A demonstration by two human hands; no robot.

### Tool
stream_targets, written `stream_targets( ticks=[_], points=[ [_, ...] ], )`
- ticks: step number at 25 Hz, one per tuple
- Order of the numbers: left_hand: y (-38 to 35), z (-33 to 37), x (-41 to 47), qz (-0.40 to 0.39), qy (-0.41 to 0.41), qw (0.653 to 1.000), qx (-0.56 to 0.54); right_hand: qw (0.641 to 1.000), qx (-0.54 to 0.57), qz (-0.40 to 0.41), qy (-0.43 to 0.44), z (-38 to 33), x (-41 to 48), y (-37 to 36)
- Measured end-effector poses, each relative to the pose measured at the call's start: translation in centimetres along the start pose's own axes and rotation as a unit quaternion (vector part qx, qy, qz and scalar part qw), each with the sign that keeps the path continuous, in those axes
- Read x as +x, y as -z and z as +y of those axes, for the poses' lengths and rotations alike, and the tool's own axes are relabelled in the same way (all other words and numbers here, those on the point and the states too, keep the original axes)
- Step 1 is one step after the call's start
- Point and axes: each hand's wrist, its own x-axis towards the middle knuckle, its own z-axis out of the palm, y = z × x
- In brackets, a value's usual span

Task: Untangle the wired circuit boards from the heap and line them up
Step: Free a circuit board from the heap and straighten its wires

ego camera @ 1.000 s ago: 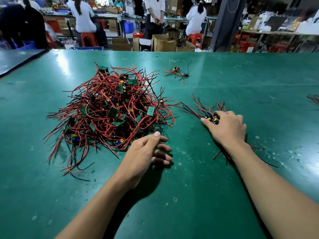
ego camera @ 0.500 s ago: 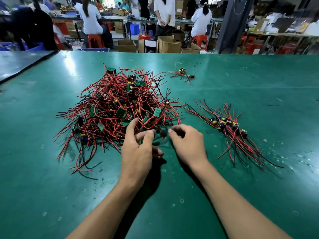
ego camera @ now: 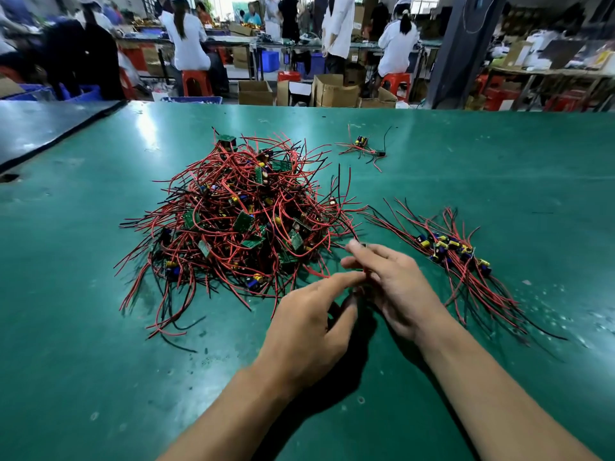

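The heap [ego camera: 233, 227] is a snarl of red and black wires [ego camera: 213, 198] round green boards [ego camera: 244, 221]. The row [ego camera: 466, 271] shows yellow and blue parts [ego camera: 425, 242] on like wires. Table [ego camera: 100, 327] plain green, stools [ego camera: 196, 82] red, crates [ego camera: 270, 60] blue

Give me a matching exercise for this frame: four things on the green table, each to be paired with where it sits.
Things
1. tangled heap
2. lined-up row
3. small stray cluster
4. right hand

Places
A. far side of the table, on its own
B. at the heap's near right edge, pinching a red wire
C. leftmost of the wire groups
D. rightmost of the wire groups, wires trailing toward the person

Pairs: 1-C, 2-D, 3-A, 4-B
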Motion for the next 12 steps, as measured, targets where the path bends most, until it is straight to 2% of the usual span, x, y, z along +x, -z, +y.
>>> stream_targets(
  ticks=[2, 5, 8, 10, 12],
  points=[
    [-0.1, 0.0, 0.0, 0.001, -0.027, 1.000, -0.005, 1.000, 0.018, 0.025, 0.004, -0.1, 0.1, 0.2],
    [0.0, 0.0, -0.1, 0.043, -0.023, 0.999, -0.022, 0.991, 0.133, 0.009, -0.008, -1.2, 0.1, 1.0],
    [0.2, -0.1, 0.4, 0.074, 0.107, 0.989, -0.071, 0.963, 0.251, -0.087, -0.035, -2.2, -0.4, 1.8],
    [0.2, -0.4, 0.7, 0.073, 0.195, 0.964, -0.165, 0.966, 0.214, -0.141, -0.020, -1.9, -0.9, 1.4],
    [0.2, -0.3, 0.9, 0.067, 0.245, 0.929, -0.268, 0.976, 0.150, -0.160, 0.011, -1.3, -1.2, 0.4]
  ],
)
